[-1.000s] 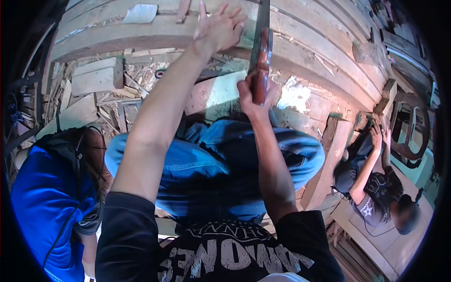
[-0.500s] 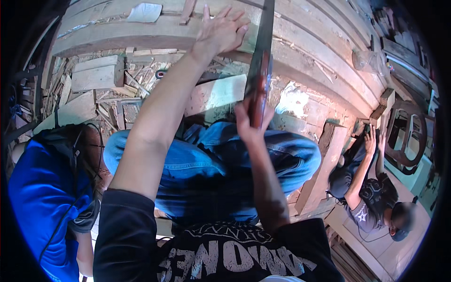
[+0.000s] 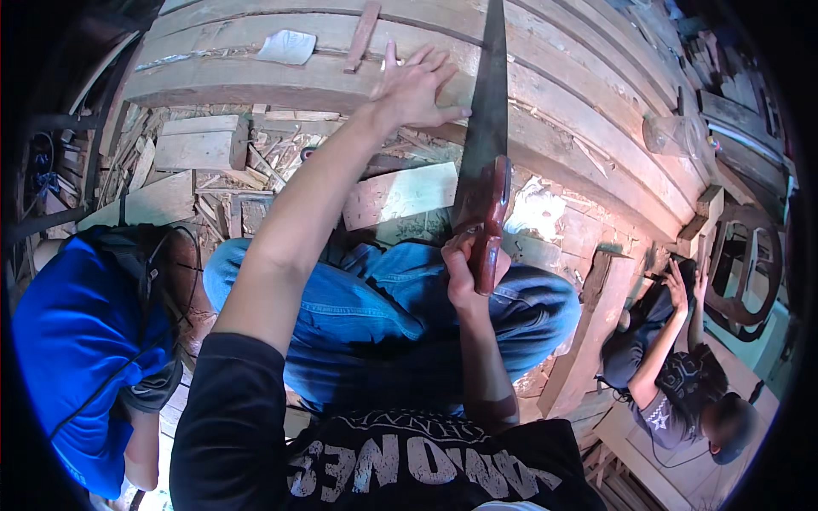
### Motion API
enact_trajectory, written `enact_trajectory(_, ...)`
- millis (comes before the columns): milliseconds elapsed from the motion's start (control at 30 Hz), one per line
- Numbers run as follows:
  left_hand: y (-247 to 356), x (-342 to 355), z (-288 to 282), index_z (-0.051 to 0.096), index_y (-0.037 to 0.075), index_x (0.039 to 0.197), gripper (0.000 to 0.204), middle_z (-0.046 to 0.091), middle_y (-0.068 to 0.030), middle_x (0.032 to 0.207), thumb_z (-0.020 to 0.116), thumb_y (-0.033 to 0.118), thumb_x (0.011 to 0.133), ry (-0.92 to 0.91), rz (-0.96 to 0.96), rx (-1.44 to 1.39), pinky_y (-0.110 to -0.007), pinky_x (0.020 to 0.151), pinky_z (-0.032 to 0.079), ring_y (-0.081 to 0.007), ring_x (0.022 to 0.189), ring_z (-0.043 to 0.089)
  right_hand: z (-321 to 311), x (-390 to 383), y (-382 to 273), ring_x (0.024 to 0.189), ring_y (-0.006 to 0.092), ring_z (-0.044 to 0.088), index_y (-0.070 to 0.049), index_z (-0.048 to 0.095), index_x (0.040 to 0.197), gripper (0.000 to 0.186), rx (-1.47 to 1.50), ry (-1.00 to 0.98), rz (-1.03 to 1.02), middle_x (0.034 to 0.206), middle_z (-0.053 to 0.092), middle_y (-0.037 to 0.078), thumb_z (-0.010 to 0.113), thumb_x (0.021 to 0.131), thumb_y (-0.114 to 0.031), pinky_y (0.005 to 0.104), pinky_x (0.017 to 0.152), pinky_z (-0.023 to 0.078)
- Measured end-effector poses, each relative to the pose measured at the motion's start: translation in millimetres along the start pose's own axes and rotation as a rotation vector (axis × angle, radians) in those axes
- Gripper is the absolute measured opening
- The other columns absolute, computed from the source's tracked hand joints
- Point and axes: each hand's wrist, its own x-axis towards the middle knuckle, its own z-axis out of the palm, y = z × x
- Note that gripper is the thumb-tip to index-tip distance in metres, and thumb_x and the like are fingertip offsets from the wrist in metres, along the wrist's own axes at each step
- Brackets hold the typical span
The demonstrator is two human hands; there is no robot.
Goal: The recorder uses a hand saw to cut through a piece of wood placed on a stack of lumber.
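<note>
A hand saw with a long dark blade and a reddish wooden handle crosses the edge of the stacked pale timber beams. My right hand grips the handle's near end over my jeans. My left hand lies on the front beams just left of the blade, fingers spread. Beyond it lie a narrow reddish wood strip and a crumpled paper sheet. A pale board sits below the beams among offcuts.
At left, a person in blue is bent over beside me. At right, a co-worker sits with both hands raised near wood and a dark frame. A short plank lies by my right knee, a wooden block at upper left.
My right hand and the saw have moved down toward my lap, pulled back along the blade's line. My left hand appears somewhat lower and further right, as the view has shifted slightly.
</note>
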Motion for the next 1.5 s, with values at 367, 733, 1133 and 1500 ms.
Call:
enact_trajectory(367, 7, 2, -13, 0.045, 0.004, 0.131, 0.084, 0.057, -0.0096, 0.120, 0.076, 0.052, 0.069, 0.001, 0.075, -0.181, -0.058, 0.110, 0.019, -0.0252, 0.124, 0.048, -11, -4, -21, 0.055, 0.0135, 0.047, -0.003, 0.039, 0.071, 0.020, -0.187, 0.026, -0.274, 0.061, 0.044, 0.004, 0.055, 0.073, 0.010, 0.0282, 0.054, 0.042)
enact_trajectory(733, 23, -6, -32, 0.059, 0.011, 0.114, 0.054, 0.056, -0.0031, 0.100, 0.077, 0.036, 0.069, 0.220, 0.196, -0.095, -0.038, 0.090, 0.037, -0.0208, 0.103, 0.052, -31, -3, -34, 0.050, 0.0133, 0.046, -0.005, 0.040, 0.064, 0.026, -0.142, 0.106, -0.245, 0.057, 0.046, 0.003, 0.059, 0.067, 0.012, 0.0282, 0.053, 0.042)
enact_trajectory(1133, 14, 19, -47, 0.060, 0.009, 0.092, 0.031, 0.067, -0.0088, 0.085, 0.068, 0.036, 0.079, 0.010, 0.137, 0.034, -0.042, 0.071, 0.051, -0.0279, 0.087, 0.065, -20, -18, -29, 0.052, 0.0124, 0.046, -0.005, 0.041, 0.064, 0.024, -0.206, -0.029, -0.172, 0.058, 0.047, 0.003, 0.061, 0.069, 0.008, 0.0269, 0.055, 0.042)
enact_trajectory(1500, 14, 38, -58, 0.064, 0.008, 0.099, 0.043, 0.069, -0.0138, 0.082, 0.065, 0.047, 0.080, -0.139, 0.098, 0.061, -0.043, 0.077, 0.052, -0.0331, 0.086, 0.067, -7, 4, -24, 0.051, 0.0133, 0.051, -0.005, 0.043, 0.061, 0.023, -0.313, -0.049, -0.238, 0.056, 0.050, 0.004, 0.062, 0.065, 0.008, 0.0247, 0.053, 0.044)
